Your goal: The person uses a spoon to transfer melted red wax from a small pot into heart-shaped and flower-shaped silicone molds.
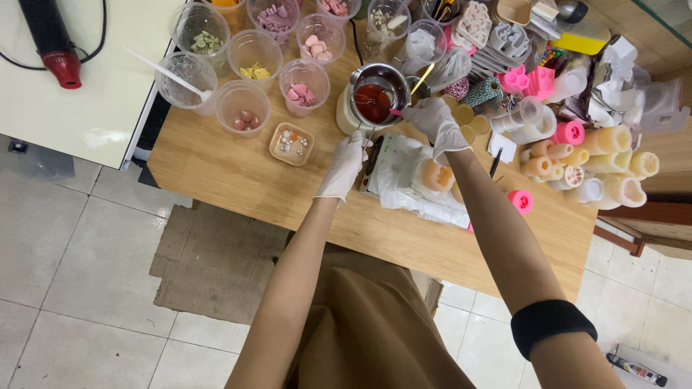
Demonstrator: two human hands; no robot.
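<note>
A small metal pot (393, 75) holding dark red liquid sits at the back of the wooden table (216, 173). My left hand (346, 164), in a white glove, grips the pot's thin handle just below it. My right hand (435, 122), also gloved, rests at the pot's right rim and pinches a small pink-tipped tool that dips toward the liquid. Under my right forearm lies a crumpled clear plastic bag (407, 173) with a pale orange candle (437, 176) on it.
Several clear plastic cups (254, 50) of coloured wax pieces stand at the back left, with a small tray (292, 142) of bits in front. Cylinder moulds and candles (609, 162) and pink pieces crowd the right. A red and black heat gun (52, 39) lies on the white top at left.
</note>
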